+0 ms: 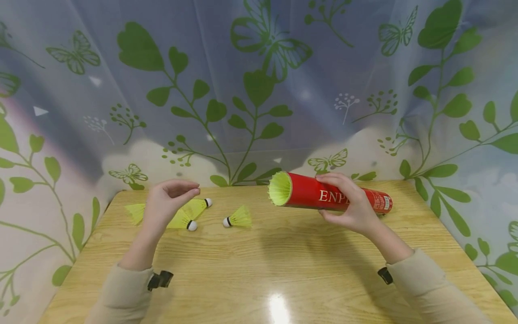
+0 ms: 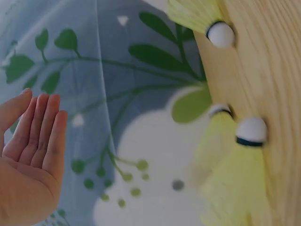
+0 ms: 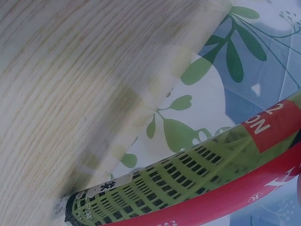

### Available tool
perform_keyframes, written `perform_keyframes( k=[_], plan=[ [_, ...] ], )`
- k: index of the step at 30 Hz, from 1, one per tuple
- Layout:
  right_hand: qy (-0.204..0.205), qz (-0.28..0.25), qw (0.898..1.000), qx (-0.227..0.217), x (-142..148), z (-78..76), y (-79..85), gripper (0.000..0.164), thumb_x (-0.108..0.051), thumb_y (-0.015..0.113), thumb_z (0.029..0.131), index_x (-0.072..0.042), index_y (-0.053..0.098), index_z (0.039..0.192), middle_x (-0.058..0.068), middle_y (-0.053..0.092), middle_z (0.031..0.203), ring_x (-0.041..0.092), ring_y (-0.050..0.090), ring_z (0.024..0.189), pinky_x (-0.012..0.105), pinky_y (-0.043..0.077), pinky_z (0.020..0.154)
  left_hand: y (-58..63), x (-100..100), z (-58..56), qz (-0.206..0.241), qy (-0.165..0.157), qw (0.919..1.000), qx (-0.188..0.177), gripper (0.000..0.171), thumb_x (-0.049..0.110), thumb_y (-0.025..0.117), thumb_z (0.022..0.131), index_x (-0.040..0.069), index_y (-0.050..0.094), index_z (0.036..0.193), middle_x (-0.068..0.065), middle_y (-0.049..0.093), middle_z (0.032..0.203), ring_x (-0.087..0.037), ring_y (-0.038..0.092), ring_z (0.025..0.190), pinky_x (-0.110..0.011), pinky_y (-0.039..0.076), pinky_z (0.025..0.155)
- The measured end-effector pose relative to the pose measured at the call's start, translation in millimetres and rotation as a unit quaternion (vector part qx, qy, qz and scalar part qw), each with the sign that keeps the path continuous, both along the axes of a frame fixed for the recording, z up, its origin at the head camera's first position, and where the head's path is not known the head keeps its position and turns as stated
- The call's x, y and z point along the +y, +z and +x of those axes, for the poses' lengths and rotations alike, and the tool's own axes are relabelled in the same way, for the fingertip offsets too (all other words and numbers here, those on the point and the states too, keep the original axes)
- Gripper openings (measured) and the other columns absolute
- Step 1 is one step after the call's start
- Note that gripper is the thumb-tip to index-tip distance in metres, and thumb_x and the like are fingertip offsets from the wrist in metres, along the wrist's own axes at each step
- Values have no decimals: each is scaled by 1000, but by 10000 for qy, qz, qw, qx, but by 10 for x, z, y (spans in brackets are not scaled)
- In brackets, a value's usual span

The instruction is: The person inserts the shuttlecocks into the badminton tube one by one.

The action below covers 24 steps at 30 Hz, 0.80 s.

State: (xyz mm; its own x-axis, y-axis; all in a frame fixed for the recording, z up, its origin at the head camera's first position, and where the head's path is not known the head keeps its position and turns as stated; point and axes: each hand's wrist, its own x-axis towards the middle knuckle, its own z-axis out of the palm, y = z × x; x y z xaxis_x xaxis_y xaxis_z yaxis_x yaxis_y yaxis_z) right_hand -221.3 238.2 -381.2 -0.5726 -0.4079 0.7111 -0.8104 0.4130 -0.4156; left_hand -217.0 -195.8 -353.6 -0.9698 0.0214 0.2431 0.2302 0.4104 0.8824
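My right hand [image 1: 348, 204] grips a red shuttlecock tube [image 1: 303, 190] round its middle, tilted with its left end raised and its right end low near the tabletop. A yellow shuttlecock skirt [image 1: 280, 189] shows in the left mouth. In the right wrist view, a see-through side of the tube [image 3: 155, 188] shows yellow-green netting inside. My left hand [image 1: 166, 204] hovers above several yellow shuttlecocks and holds nothing; in the left wrist view its fingers [image 2: 47, 127] are nearly straight. One shuttlecock [image 1: 238, 218] lies by itself between the hands, its white cork pointing left.
A wooden table [image 1: 243, 270] lies under everything. Near its back left, shuttlecocks [image 1: 184, 220] lie partly behind the left hand, one skirt [image 1: 135, 212] poking out on the far left. A curtain [image 1: 210, 90] with leaves and butterflies hangs along the back edge.
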Motion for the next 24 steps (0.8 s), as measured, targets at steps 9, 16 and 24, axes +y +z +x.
perform_keyframes(
  k=[9, 16, 24],
  plan=[
    [-92, -12, 9999, 46, 9, 1, -12, 74, 1, 82, 57, -4, 56, 126, 13, 56, 129, 27, 47, 123, 18, 37, 104, -198, -349, -16, -45, 455, 9989, -70, 35, 28, 72, 85, 3, 69, 109, 10, 67, 96, -1, 66, 83, -13, 52, 74],
    [-91, 0, 10000, 10, 16, -8, -17, 74, -2, 83, 57, -5, 56, 126, 12, 56, 129, 29, 48, 123, 20, 36, 106, -402, -560, -54, -312, 864, 9941, -572, 37, 32, 70, 86, 5, 68, 111, 14, 69, 92, -2, 66, 85, -11, 51, 74],
    [-52, 47, 10000, -29, 25, 4, -3, 71, -8, 79, 63, -8, 55, 129, 8, 54, 132, 22, 45, 126, 23, 36, 107, -578, -716, -75, -784, 1292, 9838, -964, 38, 37, 69, 86, 9, 69, 112, 0, 72, 102, 10, 58, 81, -19, 49, 81]
  ],
)
